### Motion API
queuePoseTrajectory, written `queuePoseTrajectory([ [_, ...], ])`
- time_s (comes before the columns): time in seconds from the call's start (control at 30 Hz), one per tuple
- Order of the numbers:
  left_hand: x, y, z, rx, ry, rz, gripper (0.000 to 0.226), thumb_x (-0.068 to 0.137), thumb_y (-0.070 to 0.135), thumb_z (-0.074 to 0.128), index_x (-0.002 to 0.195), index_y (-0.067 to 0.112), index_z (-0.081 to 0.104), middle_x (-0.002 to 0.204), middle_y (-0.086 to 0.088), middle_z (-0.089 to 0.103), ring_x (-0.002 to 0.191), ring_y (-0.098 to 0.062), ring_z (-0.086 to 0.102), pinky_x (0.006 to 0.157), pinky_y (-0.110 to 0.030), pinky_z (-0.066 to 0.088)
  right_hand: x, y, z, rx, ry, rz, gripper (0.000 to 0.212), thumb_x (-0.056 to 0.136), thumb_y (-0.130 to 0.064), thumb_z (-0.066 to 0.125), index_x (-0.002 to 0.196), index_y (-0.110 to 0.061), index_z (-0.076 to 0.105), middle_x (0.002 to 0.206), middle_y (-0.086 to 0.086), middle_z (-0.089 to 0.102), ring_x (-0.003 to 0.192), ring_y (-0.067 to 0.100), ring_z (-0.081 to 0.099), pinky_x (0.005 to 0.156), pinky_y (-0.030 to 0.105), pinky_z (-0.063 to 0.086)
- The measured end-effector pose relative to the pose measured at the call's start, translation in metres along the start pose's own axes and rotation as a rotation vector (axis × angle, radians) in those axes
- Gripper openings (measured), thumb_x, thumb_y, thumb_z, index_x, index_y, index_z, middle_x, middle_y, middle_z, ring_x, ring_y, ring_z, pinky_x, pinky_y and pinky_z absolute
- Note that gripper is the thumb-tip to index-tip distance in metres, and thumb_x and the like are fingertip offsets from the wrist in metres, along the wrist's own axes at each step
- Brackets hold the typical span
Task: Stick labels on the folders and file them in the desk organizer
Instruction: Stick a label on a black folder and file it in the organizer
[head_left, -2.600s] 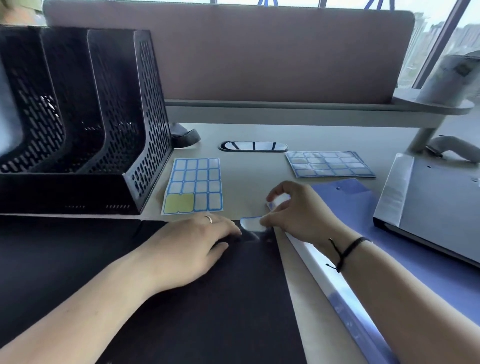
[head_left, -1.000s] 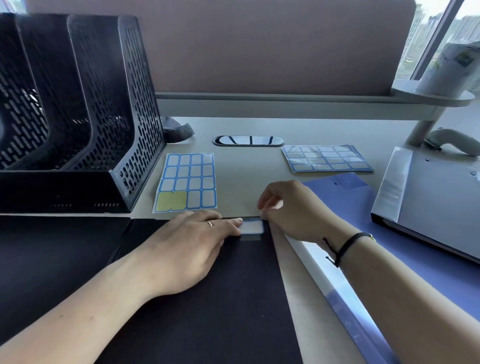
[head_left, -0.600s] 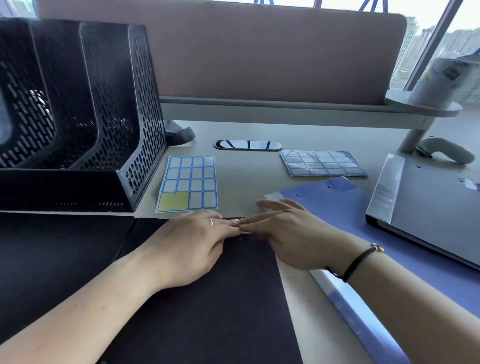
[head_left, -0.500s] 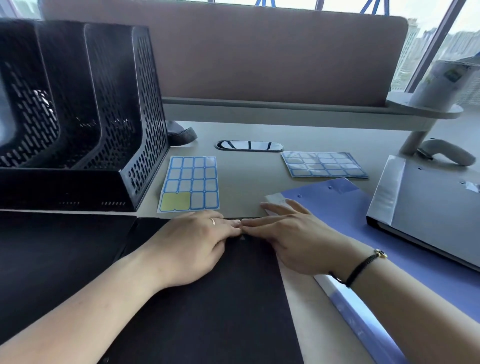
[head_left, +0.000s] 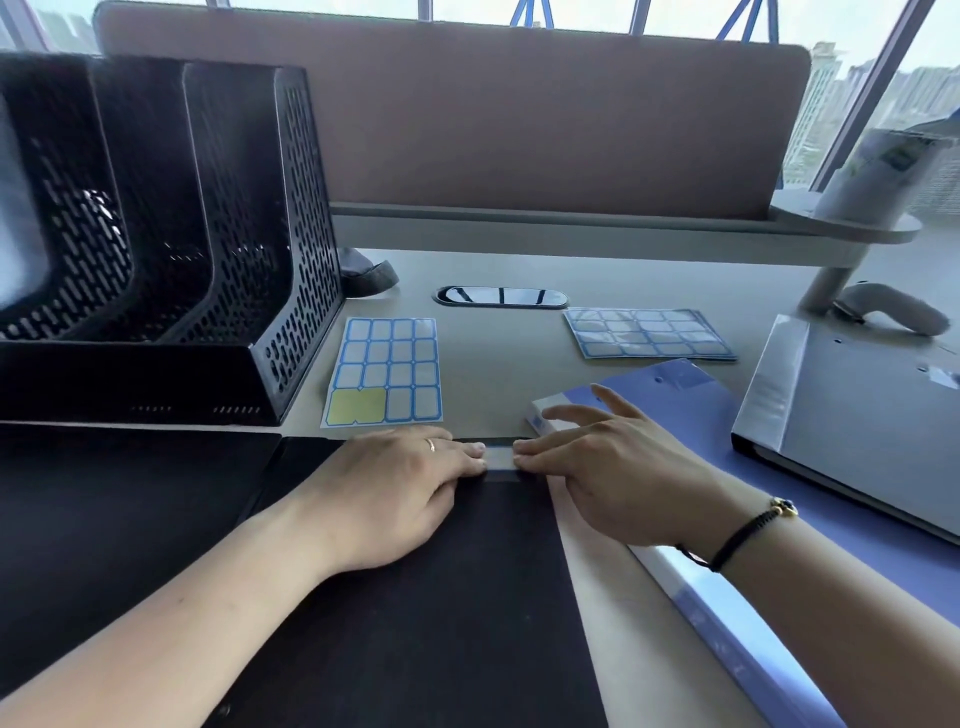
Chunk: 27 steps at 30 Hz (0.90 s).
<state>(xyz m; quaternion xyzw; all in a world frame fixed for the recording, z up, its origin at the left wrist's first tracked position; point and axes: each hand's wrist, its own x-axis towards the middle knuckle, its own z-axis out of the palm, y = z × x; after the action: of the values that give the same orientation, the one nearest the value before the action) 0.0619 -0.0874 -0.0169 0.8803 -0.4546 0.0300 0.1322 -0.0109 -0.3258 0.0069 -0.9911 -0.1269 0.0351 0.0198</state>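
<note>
Label-sticking step: left hand and right hand, fingers flat, press label onto black folder's far edge on near table; next, probably rub it flat, then file into organizer far left.

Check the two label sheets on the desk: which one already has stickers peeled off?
The label sheet beside the black organizer. Its bottom-left corner shows bare yellow backing. The other sheet, further right near the blue folder, shows no bare patch.
</note>
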Motion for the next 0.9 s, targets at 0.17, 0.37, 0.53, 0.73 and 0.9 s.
queuePoseTrajectory([
  [0.17, 0.0, 0.002, 0.001, 0.006, -0.004, 0.001, 0.053, 0.092, 0.036, 0.029, 0.135, 0.036, 0.061, 0.142, 0.026, 0.053, 0.138, -0.003, 0.044, 0.109, -0.021, 0.036, -0.003, 0.003, 0.0, 0.017, 0.002, 0.016, 0.063, 0.086, -0.016, 0.033, 0.137, -0.05, 0.05, 0.143, -0.04, 0.039, 0.147, -0.001, 0.016, 0.123, 0.041, -0.006],
  [0.37, -0.001, 0.003, -0.001, 0.052, 0.041, 0.015, 0.038, 0.096, 0.028, 0.043, 0.126, 0.034, 0.065, 0.135, 0.026, 0.059, 0.129, 0.004, 0.051, 0.101, -0.028, 0.05, -0.006, 0.005, 0.005, 0.058, 0.063, -0.016, 0.063, 0.081, -0.016, 0.033, 0.133, -0.043, 0.059, 0.14, -0.033, 0.048, 0.144, 0.003, 0.027, 0.123, 0.044, 0.004],
  [0.53, -0.003, 0.001, 0.004, 0.132, -0.002, 0.069, 0.043, 0.098, 0.032, 0.029, 0.132, 0.031, 0.055, 0.138, 0.018, 0.058, 0.132, -0.006, 0.05, 0.11, -0.031, 0.042, -0.007, 0.011, 0.021, 0.12, 0.221, -0.036, 0.049, 0.087, -0.024, 0.036, 0.121, -0.036, 0.07, 0.128, -0.027, 0.061, 0.135, 0.01, 0.045, 0.119, 0.046, 0.024],
  [0.73, 0.004, 0.0, 0.005, 0.091, -0.145, 0.06, 0.075, 0.084, 0.044, -0.006, 0.157, 0.046, 0.011, 0.157, 0.038, -0.003, 0.151, 0.0, -0.005, 0.116, -0.022, -0.003, -0.001, 0.008, 0.029, 0.094, 0.342, -0.05, 0.042, 0.09, -0.02, 0.043, 0.116, -0.036, 0.072, 0.122, -0.025, 0.066, 0.131, 0.011, 0.048, 0.111, 0.037, 0.035],
  [0.9, 0.007, -0.001, 0.004, 0.051, -0.137, 0.055, 0.074, 0.083, 0.04, 0.008, 0.153, 0.041, 0.031, 0.153, 0.034, 0.022, 0.15, -0.002, 0.019, 0.122, -0.022, 0.011, 0.007, -0.002, 0.028, 0.094, 0.175, -0.062, 0.066, 0.086, -0.039, 0.014, 0.14, -0.039, 0.052, 0.146, -0.03, 0.044, 0.146, 0.011, 0.029, 0.118, 0.037, 0.02],
])
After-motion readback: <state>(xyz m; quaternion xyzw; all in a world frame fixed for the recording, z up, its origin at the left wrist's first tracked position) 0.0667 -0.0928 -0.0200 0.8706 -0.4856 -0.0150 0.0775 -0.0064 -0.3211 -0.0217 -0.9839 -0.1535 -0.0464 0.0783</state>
